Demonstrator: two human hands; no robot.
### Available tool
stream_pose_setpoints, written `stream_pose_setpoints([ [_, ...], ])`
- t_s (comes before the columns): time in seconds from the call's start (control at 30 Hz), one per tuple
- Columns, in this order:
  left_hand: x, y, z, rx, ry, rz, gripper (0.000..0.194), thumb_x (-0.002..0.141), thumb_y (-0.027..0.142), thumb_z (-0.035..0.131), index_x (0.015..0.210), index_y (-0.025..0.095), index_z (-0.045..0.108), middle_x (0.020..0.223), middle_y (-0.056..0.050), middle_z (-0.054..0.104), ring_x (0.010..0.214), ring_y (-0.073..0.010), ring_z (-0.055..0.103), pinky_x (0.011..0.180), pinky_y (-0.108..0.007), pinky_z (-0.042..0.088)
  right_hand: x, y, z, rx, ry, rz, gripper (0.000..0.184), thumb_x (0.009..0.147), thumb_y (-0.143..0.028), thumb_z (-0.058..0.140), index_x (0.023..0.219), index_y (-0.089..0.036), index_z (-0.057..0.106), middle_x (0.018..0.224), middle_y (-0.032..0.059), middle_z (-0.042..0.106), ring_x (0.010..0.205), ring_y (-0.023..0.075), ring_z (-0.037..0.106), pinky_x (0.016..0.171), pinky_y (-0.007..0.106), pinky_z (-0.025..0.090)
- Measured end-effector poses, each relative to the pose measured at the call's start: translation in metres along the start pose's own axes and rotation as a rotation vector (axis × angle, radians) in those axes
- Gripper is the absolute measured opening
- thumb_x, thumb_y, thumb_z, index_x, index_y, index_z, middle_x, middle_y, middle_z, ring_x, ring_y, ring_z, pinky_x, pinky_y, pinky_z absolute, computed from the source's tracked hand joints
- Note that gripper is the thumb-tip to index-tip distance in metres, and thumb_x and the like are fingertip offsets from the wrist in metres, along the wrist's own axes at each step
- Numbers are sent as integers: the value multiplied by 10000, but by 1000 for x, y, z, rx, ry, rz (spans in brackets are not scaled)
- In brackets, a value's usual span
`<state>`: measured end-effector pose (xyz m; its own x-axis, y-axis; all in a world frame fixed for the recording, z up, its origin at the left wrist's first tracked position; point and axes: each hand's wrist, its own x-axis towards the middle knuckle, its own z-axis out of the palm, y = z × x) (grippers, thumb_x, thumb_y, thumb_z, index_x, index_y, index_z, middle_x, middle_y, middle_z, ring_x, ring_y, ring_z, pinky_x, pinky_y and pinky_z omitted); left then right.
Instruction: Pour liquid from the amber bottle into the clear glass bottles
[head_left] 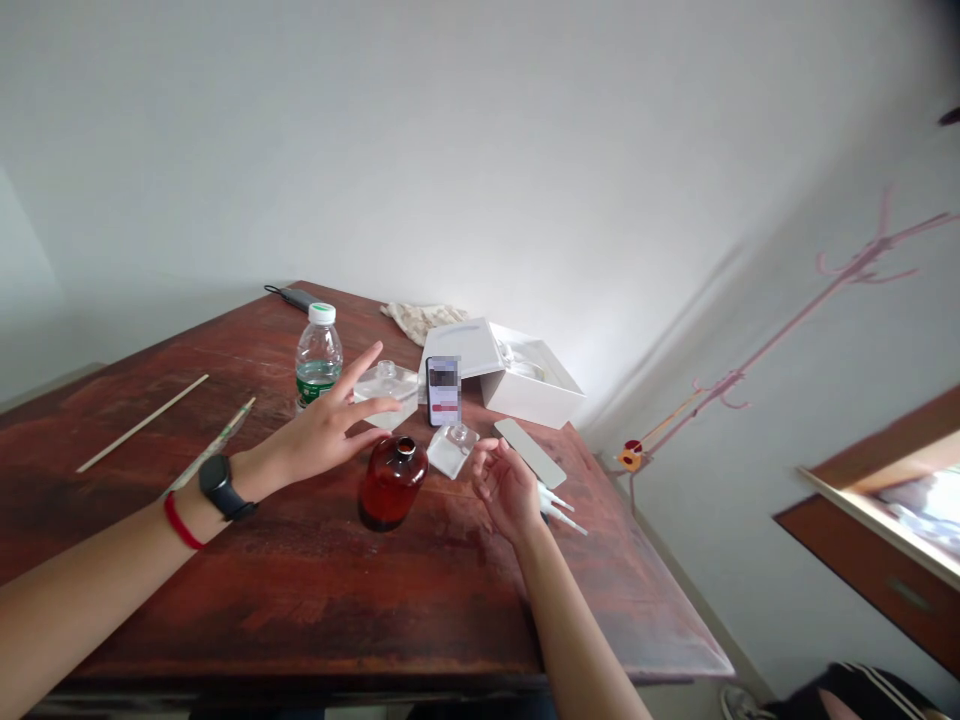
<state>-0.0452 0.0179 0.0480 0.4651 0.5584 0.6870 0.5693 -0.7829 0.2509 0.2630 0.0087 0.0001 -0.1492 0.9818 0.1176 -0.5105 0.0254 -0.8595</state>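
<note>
Possibly the empty, spread left hand (324, 432) could, by brushing it, topple the amber bottle (391, 490), the right hand (508, 492) half-curled, empty.

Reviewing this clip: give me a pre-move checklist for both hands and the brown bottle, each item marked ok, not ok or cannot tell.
1. Left hand free: ok, fingers spread, holding nothing.
2. Right hand apart from the brown bottle: ok, a gap shows.
3. Brown bottle upright on the table: ok.
4. Brown bottle capped: not ok, its mouth is uncovered.
5. Left fingertips clear of the brown bottle: cannot tell, they appear right beside it.
6. Clear plastic bottle capped: ok, white cap on.
</note>
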Motion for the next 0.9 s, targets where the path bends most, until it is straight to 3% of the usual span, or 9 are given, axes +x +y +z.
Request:
stream_pose_setpoints([
  [0.2, 38, 5, -14, 19, 26, -16, 261, 1002, 264, 702, 1255, 304, 754, 1798, -10, 222, 1562, -418, 432, 1194, -592, 508, -3, -3, 4, 38, -10, 2, 275, 843, -469, 809, 908, -209, 749, 733, 13, 720, 495, 108, 560, 375, 183, 336],
  [0.37, 69, 19, -12, 24, 23, 135, 253, 1024, 224, 681, 1274, 260, 707, 1832, -18, 77, 1656, -400, 226, 1300, -600, 360, -5, -7, 10, 67, -19, -13, 356, 793, -464, 887, 1024, -220, 771, 921, 29, 787, 667, 137, 675, 473, 188, 474],
  [0.57, 99, 58, 5, -38, -93, 141, 283, 989, 191, 728, 1263, 261, 709, 1834, -12, 46, 1629, -418, 298, 1274, -591, 423, -6, -5, 12, 128, -75, -65, 641, 756, -532, 936, 1305, -293, 705, 1306, 78, 763, 992, 223, 751, 736, 305, 626],
  [0.73, 110, 87, 21, -94, -174, 130, 330, 954, 156, 763, 1254, 286, 716, 1833, 1, 55, 1449, -406, 582, 1138, -541, 592, -6, -4, 13, 243, -78, -134, 631, 793, -658, 865, 1324, -388, 659, 1222, 17, 761, 1099, 238, 740, 930, 417, 619],
  [0.8, 109, 100, 29, -119, -181, 106, 351, 944, 131, 767, 1259, 275, 712, 1835, -30, 36, 1248, -340, 737, 1059, -505, 646, -7, -7, 15, 255, -86, -161, 657, 797, -720, 823, 1342, -398, 645, 1225, 24, 761, 1147, 263, 729, 978, 480, 605],
  [0.9, 102, 121, 44, -144, -162, 88, 400, 950, 114, 761, 1312, 267, 682, 1832, -93, 22, 1042, -245, 806, 1074, -509, 633, -8, -11, 17, 269, -64, -152, 712, 765, -793, 788, 1301, -335, 689, 1216, 69, 777, 1224, 330, 706, 996, 539, 601],
])
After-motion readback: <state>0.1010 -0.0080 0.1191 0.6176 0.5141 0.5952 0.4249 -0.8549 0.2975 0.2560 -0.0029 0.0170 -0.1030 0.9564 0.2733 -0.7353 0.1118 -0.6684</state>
